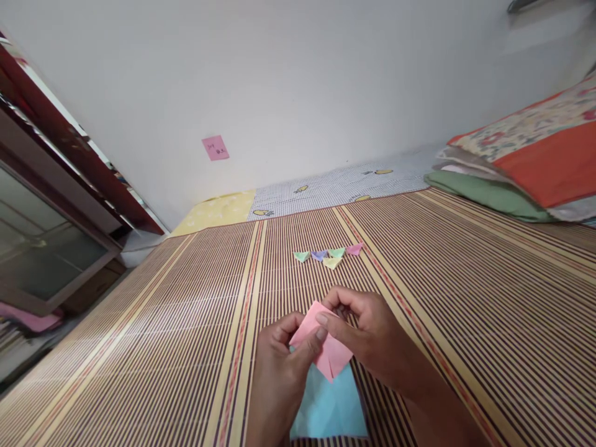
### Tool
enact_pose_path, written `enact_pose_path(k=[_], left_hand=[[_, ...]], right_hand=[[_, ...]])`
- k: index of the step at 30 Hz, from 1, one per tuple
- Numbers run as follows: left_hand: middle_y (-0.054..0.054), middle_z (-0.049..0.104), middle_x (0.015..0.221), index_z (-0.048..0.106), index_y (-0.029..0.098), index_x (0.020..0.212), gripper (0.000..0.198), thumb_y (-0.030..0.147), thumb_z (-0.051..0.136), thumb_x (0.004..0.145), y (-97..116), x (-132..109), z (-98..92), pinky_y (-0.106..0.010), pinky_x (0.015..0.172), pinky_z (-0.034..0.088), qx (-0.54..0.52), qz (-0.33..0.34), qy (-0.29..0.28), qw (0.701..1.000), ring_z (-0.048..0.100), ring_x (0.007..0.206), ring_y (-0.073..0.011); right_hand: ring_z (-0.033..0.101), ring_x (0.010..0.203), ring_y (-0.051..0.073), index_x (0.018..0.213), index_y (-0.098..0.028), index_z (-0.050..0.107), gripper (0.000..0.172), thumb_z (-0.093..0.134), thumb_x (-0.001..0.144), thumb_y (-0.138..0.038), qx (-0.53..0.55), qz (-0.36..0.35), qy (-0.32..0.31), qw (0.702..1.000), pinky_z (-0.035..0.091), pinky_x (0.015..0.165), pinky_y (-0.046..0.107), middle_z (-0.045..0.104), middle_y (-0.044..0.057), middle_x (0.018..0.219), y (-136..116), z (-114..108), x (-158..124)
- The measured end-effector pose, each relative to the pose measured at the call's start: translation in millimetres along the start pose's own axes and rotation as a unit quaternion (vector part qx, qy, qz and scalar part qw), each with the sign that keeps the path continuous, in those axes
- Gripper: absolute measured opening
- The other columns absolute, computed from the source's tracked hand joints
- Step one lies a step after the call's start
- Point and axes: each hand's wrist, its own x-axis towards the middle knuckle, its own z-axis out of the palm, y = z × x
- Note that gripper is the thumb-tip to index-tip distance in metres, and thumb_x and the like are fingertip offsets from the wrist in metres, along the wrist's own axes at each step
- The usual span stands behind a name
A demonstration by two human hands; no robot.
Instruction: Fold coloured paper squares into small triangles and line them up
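Between both hands is a pink sheet of paper (pixel 333 354), folded to a diamond-like shape with a slit or fold line near its lower corner. My left hand (pixel 284 366) pinches its left side, thumb on top. My right hand (pixel 361 326) grips the upper right edge, with the thumb pressed on the paper and the other fingers curled behind. Below the pink paper, a light blue sheet (pixel 330 406) lies on the striped mat. Farther ahead sit several small folded paper triangles, among them a yellow one (pixel 332 263) and a pink one (pixel 354 248).
The striped mat (pixel 186 323) spreads over the bed. Folded cloths (pixel 526 167) are piled at the far right. A pink note (pixel 215 148) is stuck to the white wall. At the left stands a cabinet with a glass panel (pixel 41 242).
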Motion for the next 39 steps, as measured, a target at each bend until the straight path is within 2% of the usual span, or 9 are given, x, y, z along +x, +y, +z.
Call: enact_pose_path(k=[4,7,13,20,26,32,36,38,39], left_hand=[[-0.001,0.064,0.065,0.072,0.014,0.078,0.023,0.036,0.08,0.08,1,-1,1.2,-0.023,0.055,0.045,-0.082,-0.009,0.044,0.996,0.055,0.057,-0.013],[-0.001,0.067,0.065,0.073,0.015,0.079,0.023,0.036,0.082,0.078,0,0,1.8,-0.024,0.053,0.047,-0.126,-0.017,0.061,0.99,0.059,0.056,-0.0138],[0.0,0.066,0.063,0.07,0.015,0.073,0.024,0.034,0.084,0.076,-3,1,4.4,-0.022,0.051,0.047,-0.165,0.001,0.07,0.984,0.059,0.054,-0.0128],[-0.002,0.071,0.066,0.074,0.014,0.089,0.02,0.03,0.081,0.079,-3,2,6.7,-0.025,0.055,0.052,-0.209,-0.013,0.057,0.976,0.066,0.057,-0.0157],[-0.002,0.071,0.066,0.073,0.015,0.085,0.02,0.031,0.083,0.078,-3,2,8.1,-0.024,0.055,0.051,-0.198,-0.002,0.067,0.978,0.065,0.056,-0.0143],[-0.001,0.067,0.064,0.073,0.014,0.077,0.023,0.034,0.084,0.076,-1,2,3.5,-0.022,0.053,0.047,-0.124,0.003,0.08,0.989,0.059,0.056,-0.0124],[-0.003,0.069,0.067,0.075,0.015,0.079,0.024,0.036,0.084,0.075,1,1,2.1,-0.024,0.056,0.049,-0.118,-0.001,0.073,0.99,0.061,0.059,-0.0147],[-0.003,0.07,0.067,0.076,0.015,0.081,0.025,0.038,0.083,0.076,0,1,2.6,-0.025,0.055,0.049,-0.126,-0.008,0.073,0.989,0.062,0.059,-0.0161],[-0.003,0.071,0.068,0.076,0.015,0.083,0.025,0.038,0.082,0.077,0,0,3.1,-0.025,0.055,0.049,-0.131,-0.012,0.075,0.988,0.063,0.058,-0.0162]], right_hand=[[0.045,0.06,0.011,0.071,-0.018,0.059,0.016,0.065,0.085,-0.023,0.012,0.009,-0.012,1.0,0.035,0.054,0.024,0.051,-0.005,0.064,-1,-1,1],[0.046,0.062,0.011,0.07,-0.018,0.059,0.016,0.064,0.085,-0.021,0.019,0.013,-0.007,1.0,0.036,0.055,0.024,0.052,-0.004,0.065,0,1,1],[0.043,0.06,0.01,0.073,-0.017,0.06,0.018,0.064,0.088,-0.027,0.073,0.031,-0.005,0.997,0.034,0.054,0.023,0.05,-0.004,0.065,5,6,1],[0.042,0.06,0.011,0.07,-0.018,0.058,0.024,0.068,0.087,-0.032,0.063,0.025,0.012,0.998,0.032,0.053,0.024,0.048,-0.005,0.063,6,4,0],[0.041,0.06,0.012,0.07,-0.018,0.06,0.028,0.061,0.094,-0.033,0.025,-0.004,0.013,1.0,0.032,0.055,0.026,0.048,-0.004,0.063,7,0,-1],[0.042,0.061,0.013,0.066,-0.02,0.05,0.036,0.052,0.1,-0.034,-0.028,-0.032,0.018,0.999,0.032,0.055,0.027,0.044,-0.004,0.064,5,-4,1],[0.044,0.059,0.013,0.065,-0.021,0.048,0.037,0.05,0.101,-0.032,-0.057,-0.04,0.01,0.998,0.033,0.054,0.027,0.044,-0.004,0.062,7,-7,2],[0.05,0.061,0.015,0.069,-0.021,0.053,0.034,0.05,0.101,-0.033,-0.081,-0.053,0.02,0.995,0.039,0.055,0.028,0.05,-0.003,0.064,7,-6,2],[0.056,0.067,0.017,0.077,-0.02,0.059,0.028,0.05,0.101,-0.032,-0.1,-0.072,0.043,0.991,0.044,0.06,0.029,0.057,0.0,0.071,5,-4,2]])
